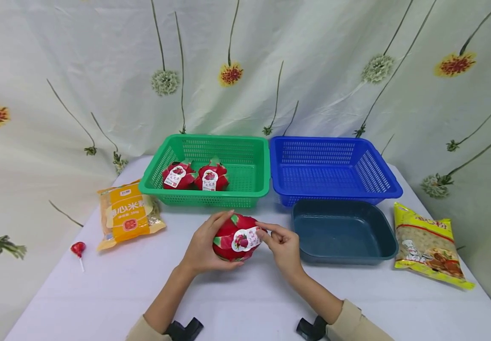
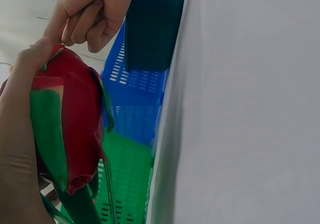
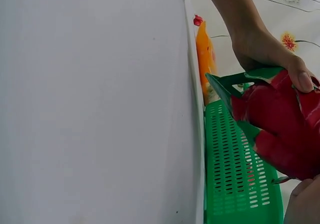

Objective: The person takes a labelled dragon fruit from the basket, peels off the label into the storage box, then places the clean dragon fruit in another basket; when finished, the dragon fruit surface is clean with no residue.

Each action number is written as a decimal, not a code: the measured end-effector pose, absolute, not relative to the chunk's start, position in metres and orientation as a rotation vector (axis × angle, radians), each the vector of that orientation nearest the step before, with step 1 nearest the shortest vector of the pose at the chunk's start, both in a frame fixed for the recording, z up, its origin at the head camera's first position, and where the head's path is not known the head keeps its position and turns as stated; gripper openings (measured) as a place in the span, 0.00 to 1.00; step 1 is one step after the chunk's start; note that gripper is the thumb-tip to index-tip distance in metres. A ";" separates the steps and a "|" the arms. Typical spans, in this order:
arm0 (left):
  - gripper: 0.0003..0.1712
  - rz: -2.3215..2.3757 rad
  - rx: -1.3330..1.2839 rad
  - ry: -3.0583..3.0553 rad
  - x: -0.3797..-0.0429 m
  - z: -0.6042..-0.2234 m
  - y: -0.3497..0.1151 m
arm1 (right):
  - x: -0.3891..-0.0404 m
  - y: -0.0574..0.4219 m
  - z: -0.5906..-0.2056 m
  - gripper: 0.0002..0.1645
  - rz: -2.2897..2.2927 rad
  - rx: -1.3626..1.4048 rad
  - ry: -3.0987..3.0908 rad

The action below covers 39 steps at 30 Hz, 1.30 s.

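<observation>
In the head view, my left hand (image 1: 206, 245) holds a red dragon fruit (image 1: 224, 231) with green scales from its left side, fingers over the top and thumb below. A white label (image 1: 251, 237) with a fruit picture lies across its front. My right hand (image 1: 285, 247) has thumb and index finger at the label's right end, pinching there, with the other fingers curled in. The left wrist view shows the right hand (image 2: 97, 14) at one end of the fruit (image 2: 77, 119). Two labelled dragon fruits (image 1: 212, 176) sit in the green basket (image 1: 204, 201) behind.
A blue basket (image 1: 334, 195) stands right of the green one, with a dark teal tub (image 1: 343, 258) in front. An orange-yellow food bag (image 1: 128, 213) and a red lollipop (image 1: 78, 248) lie at left. A yellow-edged bag (image 1: 430, 244) lies at far right.
</observation>
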State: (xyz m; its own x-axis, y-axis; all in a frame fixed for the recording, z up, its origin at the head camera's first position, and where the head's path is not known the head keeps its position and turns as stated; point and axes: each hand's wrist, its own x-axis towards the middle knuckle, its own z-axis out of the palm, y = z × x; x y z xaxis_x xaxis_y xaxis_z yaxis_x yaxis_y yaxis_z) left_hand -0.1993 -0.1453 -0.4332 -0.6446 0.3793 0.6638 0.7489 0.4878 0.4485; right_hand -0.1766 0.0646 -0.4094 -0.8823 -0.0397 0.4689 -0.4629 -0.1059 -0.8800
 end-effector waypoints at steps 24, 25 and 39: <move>0.60 -1.014 -0.819 -2.418 -0.203 -0.441 -0.145 | -0.162 0.069 -0.401 0.05 2.038 0.528 -1.933; 0.60 -1.016 -0.814 -2.419 -0.204 -0.441 -0.145 | -0.162 0.070 -0.402 0.04 2.028 0.557 -1.912; 0.60 -0.821 -0.765 -2.484 -0.210 -0.452 -0.150 | -0.181 0.162 -0.384 0.05 1.900 0.462 -1.729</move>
State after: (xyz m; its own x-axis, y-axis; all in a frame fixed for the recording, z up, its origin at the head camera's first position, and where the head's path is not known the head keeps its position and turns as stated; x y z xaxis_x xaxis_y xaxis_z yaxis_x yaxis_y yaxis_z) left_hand -0.2101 -0.1497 -0.4519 -0.7639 0.3683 0.5299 0.6116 0.6754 0.4121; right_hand -0.1814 0.1621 -0.3837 -0.8034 0.1510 0.5760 -0.5876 -0.0449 -0.8079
